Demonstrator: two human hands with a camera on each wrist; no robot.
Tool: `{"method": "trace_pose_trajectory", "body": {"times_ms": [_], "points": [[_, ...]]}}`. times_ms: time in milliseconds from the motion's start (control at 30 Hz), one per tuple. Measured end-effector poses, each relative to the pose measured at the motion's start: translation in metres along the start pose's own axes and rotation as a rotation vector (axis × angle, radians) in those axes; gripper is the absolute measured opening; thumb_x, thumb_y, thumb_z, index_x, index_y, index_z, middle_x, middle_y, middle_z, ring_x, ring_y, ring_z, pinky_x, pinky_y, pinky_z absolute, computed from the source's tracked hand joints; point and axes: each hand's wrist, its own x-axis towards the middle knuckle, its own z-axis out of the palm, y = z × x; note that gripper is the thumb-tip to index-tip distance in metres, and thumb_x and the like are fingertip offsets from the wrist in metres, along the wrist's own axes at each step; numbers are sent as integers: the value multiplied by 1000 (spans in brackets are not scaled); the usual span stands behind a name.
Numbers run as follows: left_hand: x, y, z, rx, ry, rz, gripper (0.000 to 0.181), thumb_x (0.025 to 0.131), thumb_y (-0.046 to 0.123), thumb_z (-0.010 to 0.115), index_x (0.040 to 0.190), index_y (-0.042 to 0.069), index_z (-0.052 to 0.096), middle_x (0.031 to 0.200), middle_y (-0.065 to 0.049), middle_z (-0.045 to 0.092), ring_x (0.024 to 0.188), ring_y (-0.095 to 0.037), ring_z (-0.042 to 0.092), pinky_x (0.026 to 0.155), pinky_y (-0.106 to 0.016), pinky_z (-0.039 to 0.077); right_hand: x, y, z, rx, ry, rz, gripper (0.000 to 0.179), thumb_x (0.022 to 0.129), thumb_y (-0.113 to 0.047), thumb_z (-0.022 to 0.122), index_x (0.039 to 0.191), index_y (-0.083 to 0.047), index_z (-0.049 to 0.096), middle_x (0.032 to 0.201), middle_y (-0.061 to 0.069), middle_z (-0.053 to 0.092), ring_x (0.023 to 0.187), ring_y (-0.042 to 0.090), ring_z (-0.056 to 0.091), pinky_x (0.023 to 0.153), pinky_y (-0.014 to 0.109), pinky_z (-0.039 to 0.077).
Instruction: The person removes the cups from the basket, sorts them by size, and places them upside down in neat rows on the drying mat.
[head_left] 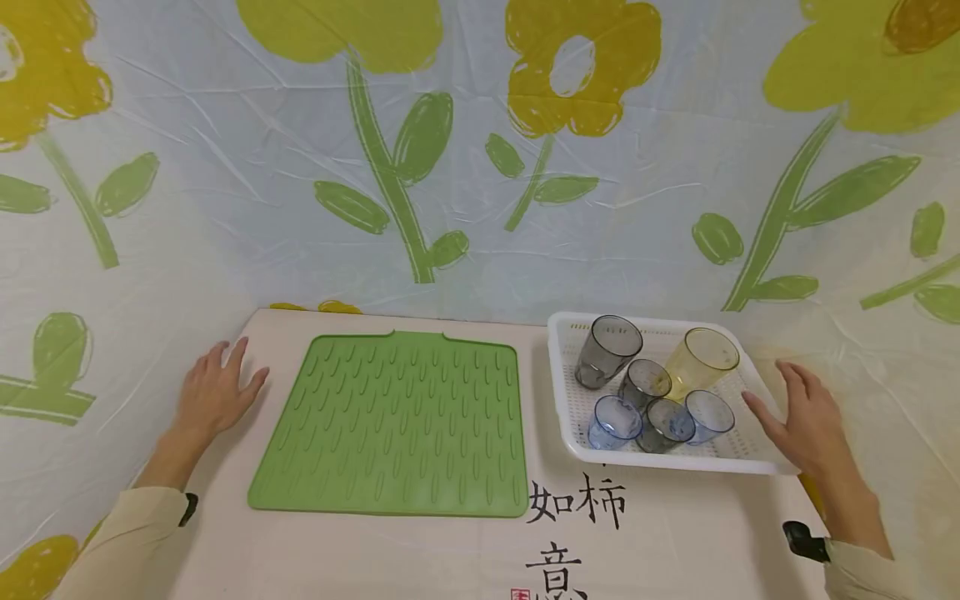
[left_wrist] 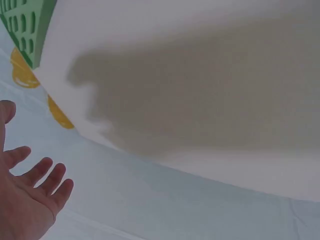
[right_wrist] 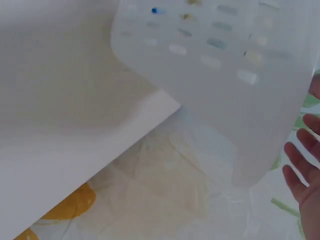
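My left hand point(head_left: 215, 392) hovers at the table's left edge with fingers spread, holding nothing, left of a green ridged drying mat point(head_left: 405, 425). On the other side, my right hand point(head_left: 813, 425) is beside the right rim of a white perforated basket point(head_left: 757, 442), its fingers loose and holding nothing. Inside the basket stand a tall grey glass point(head_left: 609, 350), a tall yellow glass point(head_left: 702, 362), and shorter ones: a grey glass point(head_left: 645, 383), a dark grey glass point(head_left: 665, 425), a blue glass point(head_left: 615, 422) and a pale blue glass point(head_left: 708, 417).
The pale table point(head_left: 360, 554) carries black brushed characters point(head_left: 577, 500) in front of the basket. A flower-printed cloth point(head_left: 487, 275) surrounds the table at the back and both sides. Dark bands circle both wrists over light sleeves.
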Motion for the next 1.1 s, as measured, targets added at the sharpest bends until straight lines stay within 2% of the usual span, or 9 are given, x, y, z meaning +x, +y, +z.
{"method": "trace_pose_trajectory", "body": {"times_ms": [100,200,267,333,600,900,1100], "points": [[1,8,0,-29,70,4,54,96,19,66,134,-15,50,120,-45,52,98,-66,53,78,-71,44,-1,-11,1,41,128,-50,44,96,-16,69,124,15,55,127,38,51,115,62,45,105,73,30],[3,18,-2,-81,90,-18,48,95,15,69,130,-15,55,117,-45,54,97,-64,54,77,-71,44,0,-20,5,84,219,-115,32,86,-3,74,111,13,62,115,34,57,108,55,51,114,45,36],[3,24,-3,-108,84,-42,46,96,16,69,129,-14,56,118,-44,54,99,-64,54,78,-71,44,2,-25,7,103,243,-143,31,79,4,76,107,11,64,111,32,58,105,51,53,114,22,31],[4,29,-3,-130,78,-59,45,97,17,68,129,-13,57,119,-43,54,102,-63,53,80,-71,44,4,-30,10,121,252,-175,32,75,6,77,105,11,65,109,30,60,103,49,54,106,7,22],[1,49,0,-205,55,-102,46,100,19,66,133,-12,56,125,-41,52,109,-60,52,82,-71,44,4,-62,22,149,205,-183,35,76,8,78,108,9,65,105,26,60,97,42,55,99,5,23],[-1,76,8,-281,37,-113,47,104,21,62,140,-9,53,131,-37,51,115,-56,51,84,-70,45,7,-95,38,207,123,-234,48,74,10,80,119,8,64,117,25,64,110,45,55,108,7,24],[-1,94,14,-350,21,-110,49,106,23,58,143,-9,51,135,-35,49,117,-54,51,86,-69,46,8,-111,50,228,69,-267,52,74,8,81,123,8,63,120,23,62,113,42,54,107,6,23]]}}
